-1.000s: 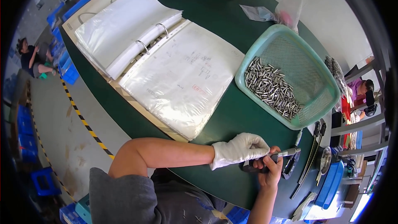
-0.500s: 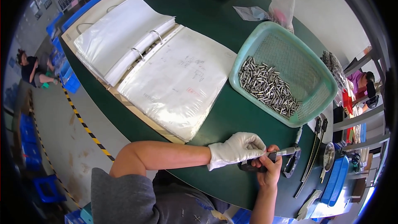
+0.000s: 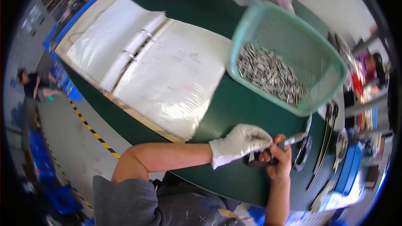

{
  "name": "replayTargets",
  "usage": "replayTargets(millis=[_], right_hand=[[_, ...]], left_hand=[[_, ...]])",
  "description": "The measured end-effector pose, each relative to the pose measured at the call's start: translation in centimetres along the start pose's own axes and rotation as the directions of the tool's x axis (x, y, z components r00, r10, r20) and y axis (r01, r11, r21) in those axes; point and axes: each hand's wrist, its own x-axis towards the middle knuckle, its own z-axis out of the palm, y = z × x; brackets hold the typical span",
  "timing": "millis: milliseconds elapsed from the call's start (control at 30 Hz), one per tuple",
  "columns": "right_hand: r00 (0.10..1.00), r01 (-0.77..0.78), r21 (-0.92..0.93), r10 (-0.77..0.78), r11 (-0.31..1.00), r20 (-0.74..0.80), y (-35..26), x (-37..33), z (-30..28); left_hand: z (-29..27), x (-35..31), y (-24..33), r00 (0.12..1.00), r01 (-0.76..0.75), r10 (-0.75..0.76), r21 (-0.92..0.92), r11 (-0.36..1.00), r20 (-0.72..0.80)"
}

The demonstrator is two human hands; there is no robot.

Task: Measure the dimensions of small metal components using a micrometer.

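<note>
My left hand (image 3: 240, 145), in a white glove, has thumb and fingers pinched together beside the measuring jaws of a micrometer (image 3: 295, 138). What lies in the pinch is too small and blurred to make out. Bare fingers of my right hand (image 3: 279, 159) wrap around the micrometer's dark frame, its silver barrel pointing to the right. Beyond the hands, a light green mesh basket (image 3: 314, 52) holds a heap of small metal pins (image 3: 272, 75). Another micrometer-like tool with a dark curved frame (image 3: 302, 154) lies just right of my right hand.
An open ring binder (image 3: 167, 79) with sleeved pages covers the left of the green table (image 3: 222, 104). To the right lie long thin calipers (image 3: 323, 148), a round metal dish (image 3: 341, 144), a blue tray (image 3: 351, 171) and a white glove (image 3: 322, 196). A person (image 3: 33, 84) sits far left.
The view has shifted, so the basket and binder sit higher in the picture. Both hands keep together at the micrometer, with the left still pinching and the right still holding it.
</note>
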Motion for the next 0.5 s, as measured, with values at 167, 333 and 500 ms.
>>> replayTargets(millis=[167,333,500], right_hand=[[0.987,-0.119,0.242,0.088,0.963,0.137,-1.1,0.8,-0.8],[0.98,-0.188,0.39,0.149,0.901,0.129,-1.9,1.0,-2.0],[0.984,-0.18,0.41,0.161,0.894,0.081,-1.8,0.2,-2.5]], left_hand=[[-0.2,-0.1,1.9,0.977,0.139,-0.113,0.141,0.98,-0.184],[0.0,0.0,1.5,0.994,0.11,-0.103,0.266,0.958,-0.041],[0.3,-0.1,0.8,0.996,0.083,-0.093,0.405,0.911,0.005]])
